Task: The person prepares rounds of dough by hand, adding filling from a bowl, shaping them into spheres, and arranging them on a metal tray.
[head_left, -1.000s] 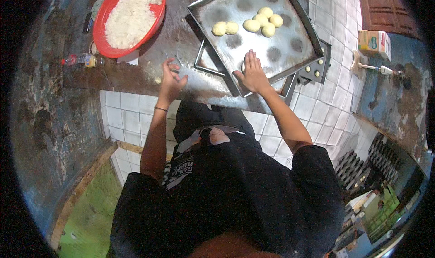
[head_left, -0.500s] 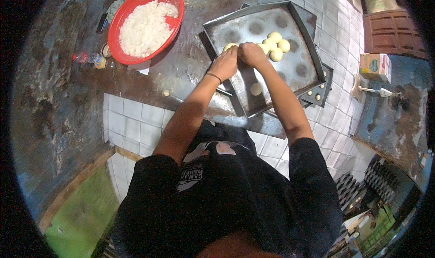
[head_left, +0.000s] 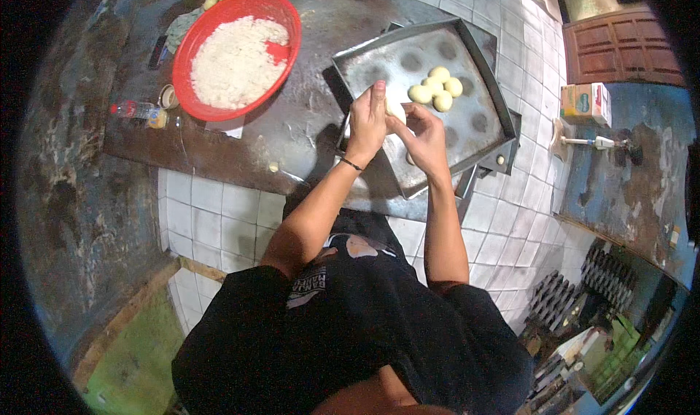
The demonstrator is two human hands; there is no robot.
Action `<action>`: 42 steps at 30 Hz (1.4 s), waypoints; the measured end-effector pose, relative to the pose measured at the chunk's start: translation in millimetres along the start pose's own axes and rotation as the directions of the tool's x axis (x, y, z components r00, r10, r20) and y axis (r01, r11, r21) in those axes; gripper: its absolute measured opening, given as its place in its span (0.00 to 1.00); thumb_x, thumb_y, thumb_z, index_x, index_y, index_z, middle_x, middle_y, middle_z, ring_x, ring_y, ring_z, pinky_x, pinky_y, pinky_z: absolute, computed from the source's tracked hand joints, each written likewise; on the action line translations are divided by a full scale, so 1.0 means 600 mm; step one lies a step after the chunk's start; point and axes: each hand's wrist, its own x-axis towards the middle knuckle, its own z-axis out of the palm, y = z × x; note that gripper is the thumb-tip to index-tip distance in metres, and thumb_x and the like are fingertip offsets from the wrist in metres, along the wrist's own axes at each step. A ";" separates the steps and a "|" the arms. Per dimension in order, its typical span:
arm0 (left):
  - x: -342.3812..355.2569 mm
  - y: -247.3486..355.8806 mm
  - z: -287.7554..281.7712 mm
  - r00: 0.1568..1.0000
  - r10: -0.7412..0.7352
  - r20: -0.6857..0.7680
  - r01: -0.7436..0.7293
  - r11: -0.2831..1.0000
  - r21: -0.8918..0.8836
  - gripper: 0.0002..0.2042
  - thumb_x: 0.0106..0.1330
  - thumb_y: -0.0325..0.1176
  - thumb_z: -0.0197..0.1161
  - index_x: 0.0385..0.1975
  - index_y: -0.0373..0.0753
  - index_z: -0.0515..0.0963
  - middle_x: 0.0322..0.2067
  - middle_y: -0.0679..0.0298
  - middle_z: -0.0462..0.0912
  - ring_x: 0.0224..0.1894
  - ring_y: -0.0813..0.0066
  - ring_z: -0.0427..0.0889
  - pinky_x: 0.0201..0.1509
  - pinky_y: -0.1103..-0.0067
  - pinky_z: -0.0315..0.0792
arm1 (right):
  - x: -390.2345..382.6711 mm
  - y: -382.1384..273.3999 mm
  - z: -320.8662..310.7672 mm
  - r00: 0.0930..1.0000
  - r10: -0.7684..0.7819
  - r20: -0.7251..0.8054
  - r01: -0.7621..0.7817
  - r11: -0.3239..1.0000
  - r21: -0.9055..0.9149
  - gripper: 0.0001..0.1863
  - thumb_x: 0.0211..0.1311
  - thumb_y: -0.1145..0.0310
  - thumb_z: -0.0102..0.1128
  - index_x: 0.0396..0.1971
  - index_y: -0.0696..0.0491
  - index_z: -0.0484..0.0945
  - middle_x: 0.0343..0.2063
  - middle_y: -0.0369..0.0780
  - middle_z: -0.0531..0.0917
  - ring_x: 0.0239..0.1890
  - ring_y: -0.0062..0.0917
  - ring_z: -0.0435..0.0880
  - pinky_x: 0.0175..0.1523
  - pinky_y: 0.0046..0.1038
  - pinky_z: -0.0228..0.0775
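Note:
Over the near left part of a dark metal baking tray (head_left: 477,149), a pale piece of dough (head_left: 395,109) is held between my two hands. My left hand (head_left: 368,125) is curled against its left side, thumb pointing up. From the right, my right hand (head_left: 425,139) touches the dough with its thumb and fingertips. Several smooth, pale yellow dough balls (head_left: 442,100) sit clustered on the tray, just beyond my right hand. Another round piece lies on the tray, mostly hidden behind my right wrist.
Left of the tray, a red basin (head_left: 182,87) holds a white, crumbly mass (head_left: 237,61) and a red scraper (head_left: 278,52). A bottle (head_left: 131,110) and small jar (head_left: 157,118) stand near it. A carton (head_left: 585,103) rests on the right-hand surface. Another tray lies under the first.
Both hands have come nearer my body and turned, so the dough between them now shows. The view has shifted slightly; the ball cluster remains on the tray.

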 end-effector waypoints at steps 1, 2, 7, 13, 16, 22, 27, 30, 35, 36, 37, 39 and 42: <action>0.002 0.035 -0.017 1.000 0.014 -0.025 -0.015 1.000 -0.024 0.28 0.82 0.53 0.49 0.31 0.31 0.77 0.20 0.60 0.76 0.25 0.73 0.72 0.33 0.70 0.71 | 0.002 -0.025 0.027 1.000 -0.026 0.000 0.026 0.986 0.166 0.14 0.64 0.68 0.74 0.42 0.62 0.82 0.33 0.34 0.84 0.36 0.15 0.80 0.45 0.21 0.73; 0.003 0.053 -0.038 0.999 0.019 -0.051 -0.021 0.999 -0.049 0.28 0.82 0.53 0.50 0.30 0.31 0.77 0.19 0.61 0.75 0.24 0.74 0.71 0.31 0.69 0.70 | 0.004 -0.051 0.056 0.999 -0.043 -0.003 0.041 0.945 0.325 0.14 0.64 0.70 0.73 0.43 0.63 0.81 0.35 0.36 0.84 0.38 0.15 0.80 0.46 0.21 0.73; 0.042 0.097 -0.171 1.000 0.004 -0.001 -0.004 0.986 -0.164 0.25 0.81 0.52 0.53 0.28 0.35 0.77 0.23 0.72 0.75 0.28 0.83 0.71 0.31 0.76 0.68 | 0.069 -0.069 0.241 0.946 0.005 -0.324 0.065 0.977 0.203 0.09 0.67 0.70 0.71 0.36 0.62 0.85 0.31 0.37 0.88 0.33 0.14 0.82 0.39 0.20 0.73; 0.083 0.131 -0.426 0.994 -0.108 -0.008 0.090 0.863 -0.498 0.13 0.75 0.43 0.63 0.45 0.38 0.79 0.37 0.63 0.83 0.36 0.79 0.83 0.45 0.81 0.77 | 0.129 -0.194 0.376 0.958 0.203 0.201 -0.274 0.850 0.449 0.25 0.79 0.51 0.56 0.37 0.60 0.87 0.32 0.35 0.85 0.29 0.14 0.77 0.34 0.20 0.67; 0.095 0.070 -0.540 0.897 0.401 0.183 -0.433 0.881 0.192 0.19 0.68 0.37 0.69 0.54 0.36 0.77 0.44 0.55 0.85 0.48 0.66 0.86 0.57 0.71 0.79 | 0.165 -0.218 0.455 0.844 -0.041 0.535 0.083 0.995 -0.054 0.25 0.79 0.51 0.54 0.41 0.60 0.87 0.33 0.37 0.85 0.33 0.19 0.78 0.38 0.25 0.69; 0.073 0.086 -0.702 0.989 0.134 -0.066 -0.114 0.964 0.242 0.18 0.56 0.29 0.75 0.47 0.34 0.82 0.44 0.55 0.89 0.44 0.66 0.89 0.51 0.70 0.80 | 0.317 -0.105 0.676 0.860 0.107 0.498 0.206 0.820 -0.533 0.34 0.70 0.40 0.59 0.46 0.61 0.88 0.40 0.54 0.88 0.38 0.43 0.90 0.51 0.41 0.79; 0.065 0.085 -0.841 0.965 0.231 -0.125 -0.051 0.631 0.774 0.17 0.54 0.33 0.76 0.43 0.35 0.83 0.40 0.47 0.88 0.43 0.46 0.87 0.46 0.63 0.81 | 0.448 0.077 0.854 0.772 -0.182 0.608 0.598 0.530 -0.601 0.23 0.59 0.55 0.75 0.52 0.49 0.87 0.45 0.44 0.88 0.40 0.41 0.89 0.47 0.41 0.81; 0.063 0.062 -0.901 0.961 0.125 -0.245 0.103 0.662 0.742 0.15 0.56 0.35 0.75 0.42 0.36 0.84 0.38 0.48 0.88 0.42 0.43 0.86 0.46 0.60 0.81 | 0.500 0.157 0.916 0.748 -0.122 0.653 0.638 0.404 -0.655 0.20 0.59 0.58 0.73 0.52 0.45 0.87 0.42 0.44 0.87 0.40 0.43 0.89 0.47 0.43 0.80; 0.054 0.045 -0.948 0.948 0.009 -0.319 0.204 0.752 0.627 0.11 0.59 0.33 0.71 0.40 0.36 0.86 0.39 0.48 0.89 0.42 0.48 0.88 0.46 0.63 0.81 | 0.524 0.182 0.938 0.766 -0.027 0.643 0.597 0.402 -0.694 0.15 0.64 0.59 0.66 0.46 0.49 0.89 0.40 0.46 0.89 0.41 0.43 0.90 0.46 0.43 0.83; 0.057 0.046 -0.947 0.941 -0.022 -0.336 0.228 0.776 0.588 0.12 0.59 0.31 0.70 0.42 0.35 0.85 0.40 0.50 0.89 0.43 0.52 0.89 0.48 0.65 0.81 | 0.525 0.164 0.930 0.789 0.009 0.614 0.531 0.492 -0.690 0.15 0.65 0.61 0.68 0.48 0.48 0.88 0.40 0.44 0.90 0.40 0.40 0.90 0.44 0.41 0.82; 0.061 0.046 -0.944 0.935 -0.050 -0.351 0.248 0.799 0.547 0.13 0.60 0.29 0.70 0.43 0.34 0.85 0.41 0.51 0.90 0.44 0.56 0.89 0.50 0.66 0.81 | 0.526 0.153 0.919 0.809 0.046 0.586 0.459 0.573 -0.679 0.15 0.65 0.62 0.69 0.50 0.47 0.88 0.40 0.42 0.90 0.38 0.37 0.90 0.43 0.38 0.82; 0.078 0.048 -0.933 0.934 -0.088 -0.346 0.260 0.833 0.488 0.14 0.60 0.27 0.69 0.46 0.33 0.84 0.42 0.53 0.90 0.45 0.61 0.90 0.52 0.69 0.80 | 0.526 0.133 0.875 0.783 0.229 0.578 0.060 0.897 -0.438 0.14 0.67 0.63 0.68 0.49 0.50 0.88 0.40 0.39 0.90 0.39 0.29 0.89 0.43 0.32 0.81; 0.109 0.055 -0.901 0.947 -0.090 -0.308 0.234 0.851 0.471 0.14 0.60 0.27 0.70 0.46 0.33 0.84 0.42 0.54 0.90 0.45 0.63 0.89 0.52 0.70 0.80 | 0.488 0.074 0.819 0.711 0.363 0.603 -0.320 0.930 -0.183 0.13 0.69 0.68 0.67 0.49 0.55 0.87 0.39 0.34 0.89 0.41 0.18 0.86 0.45 0.23 0.78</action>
